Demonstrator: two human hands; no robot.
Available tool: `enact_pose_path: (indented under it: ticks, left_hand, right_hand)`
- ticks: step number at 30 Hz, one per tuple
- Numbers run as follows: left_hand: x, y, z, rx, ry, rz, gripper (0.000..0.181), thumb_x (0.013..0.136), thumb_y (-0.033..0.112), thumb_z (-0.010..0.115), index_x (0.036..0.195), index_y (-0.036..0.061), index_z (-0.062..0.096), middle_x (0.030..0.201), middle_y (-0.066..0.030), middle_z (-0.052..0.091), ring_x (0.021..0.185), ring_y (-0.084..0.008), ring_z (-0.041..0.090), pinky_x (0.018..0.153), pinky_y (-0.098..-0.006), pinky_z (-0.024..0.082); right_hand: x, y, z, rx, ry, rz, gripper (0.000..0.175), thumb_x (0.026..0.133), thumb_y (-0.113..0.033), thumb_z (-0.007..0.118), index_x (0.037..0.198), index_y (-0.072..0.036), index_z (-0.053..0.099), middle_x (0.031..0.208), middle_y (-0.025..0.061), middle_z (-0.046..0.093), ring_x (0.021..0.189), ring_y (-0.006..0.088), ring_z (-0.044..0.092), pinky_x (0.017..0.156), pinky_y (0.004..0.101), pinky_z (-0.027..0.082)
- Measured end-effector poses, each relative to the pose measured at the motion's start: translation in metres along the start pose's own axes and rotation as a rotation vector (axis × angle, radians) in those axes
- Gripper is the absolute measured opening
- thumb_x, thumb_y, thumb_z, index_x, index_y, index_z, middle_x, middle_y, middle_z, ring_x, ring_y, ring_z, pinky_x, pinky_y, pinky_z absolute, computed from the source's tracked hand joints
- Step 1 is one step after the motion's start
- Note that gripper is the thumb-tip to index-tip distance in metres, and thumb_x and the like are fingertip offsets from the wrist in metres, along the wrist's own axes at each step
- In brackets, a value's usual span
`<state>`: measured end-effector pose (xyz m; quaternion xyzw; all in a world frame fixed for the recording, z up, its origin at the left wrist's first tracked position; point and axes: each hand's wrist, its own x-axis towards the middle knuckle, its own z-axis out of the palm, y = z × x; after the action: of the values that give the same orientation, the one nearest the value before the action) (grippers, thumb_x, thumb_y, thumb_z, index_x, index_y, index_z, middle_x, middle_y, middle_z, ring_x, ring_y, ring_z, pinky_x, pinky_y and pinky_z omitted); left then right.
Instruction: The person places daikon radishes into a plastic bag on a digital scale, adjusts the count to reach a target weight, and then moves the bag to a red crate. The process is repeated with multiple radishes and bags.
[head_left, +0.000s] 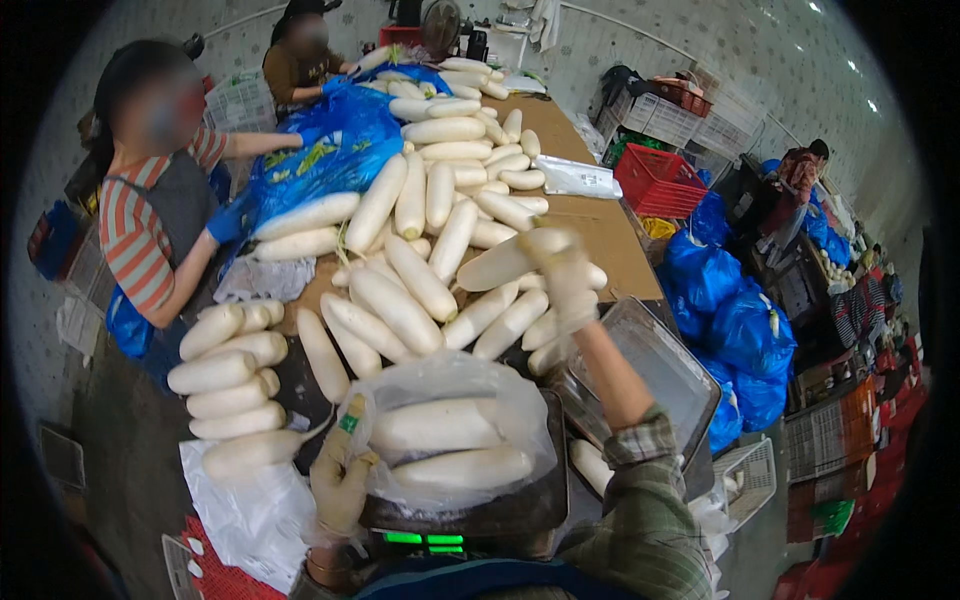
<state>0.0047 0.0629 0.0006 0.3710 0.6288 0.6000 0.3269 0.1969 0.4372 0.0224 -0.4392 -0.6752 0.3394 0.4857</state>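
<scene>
Two white daikon radishes (461, 469) lie in a clear plastic bag (450, 375) on the dark tray (540, 502) of a scale with green lit digits. My left hand (341, 472), in a pale glove with green tape on one finger, is at the bag's left edge, its fingers around the film. My right hand (566, 281), gloved and blurred, grips a daikon (495, 264) over the right side of the radish pile (397, 307). More daikon (217, 373) are stacked at the left, above white plastic bags (247, 510).
Two people in blue gloves stand along the left side around a blue bag (330, 142). A metal tray (645, 367) lies right of the scale. Beyond the cardboard-covered table (600, 232) are a red crate (660, 180) and filled blue bags (742, 330). Another person is farther right.
</scene>
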Motion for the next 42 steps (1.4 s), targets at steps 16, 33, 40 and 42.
enact_pose_path:
  ticks: [16, 33, 40, 42]
  left_hand:
    - [-0.028, -0.011, -0.004, 0.106, -0.114, 0.057, 0.07, 0.082, -0.007, 0.065, 0.15, 0.0026, 0.049, 0.15, -0.0165, 0.053, 0.138, -0.0219, 0.048, 0.115, -0.0305, 0.035]
    - [-0.025, 0.008, -0.021, 0.162, 0.013, -0.031, 0.057, 0.073, 0.001, 0.068, 0.13, 0.0016, 0.069, 0.145, -0.0212, 0.058, 0.113, -0.02, 0.064, 0.09, -0.0301, 0.051]
    - [-0.036, 0.024, -0.024, 0.367, 0.14, 0.276, 0.059, 0.078, 0.017, 0.071, 0.133, -0.0027, 0.066, 0.149, -0.0293, 0.049, 0.112, -0.0272, 0.063, 0.088, -0.0332, 0.052]
    - [-0.042, 0.022, -0.032, 0.398, 0.205, 0.333, 0.061, 0.085, 0.031, 0.069, 0.135, -0.0043, 0.063, 0.152, -0.0298, 0.045, 0.124, -0.0342, 0.057, 0.098, -0.0386, 0.05]
  right_hand:
    - [-0.105, -0.07, -0.093, -0.034, 0.172, -0.34, 0.048, 0.082, -0.011, 0.085, 0.125, -0.007, 0.063, 0.116, 0.0094, 0.066, 0.107, 0.0221, 0.064, 0.093, 0.0342, 0.053]
    - [-0.001, 0.095, 0.106, -0.945, -0.47, -0.309, 0.025, 0.092, -0.015, 0.061, 0.115, -0.009, 0.071, 0.118, 0.0135, 0.068, 0.097, 0.0306, 0.073, 0.079, 0.042, 0.058]
    - [0.02, 0.093, 0.101, -1.402, -0.582, -0.638, 0.017, 0.092, -0.005, 0.057, 0.103, -0.003, 0.071, 0.098, 0.0135, 0.072, 0.08, 0.0267, 0.073, 0.065, 0.0388, 0.058]
    - [0.03, 0.089, 0.051, -1.309, -0.427, -0.612, 0.015, 0.091, -0.006, 0.059, 0.101, -0.003, 0.07, 0.091, 0.0131, 0.07, 0.075, 0.027, 0.071, 0.06, 0.0387, 0.056]
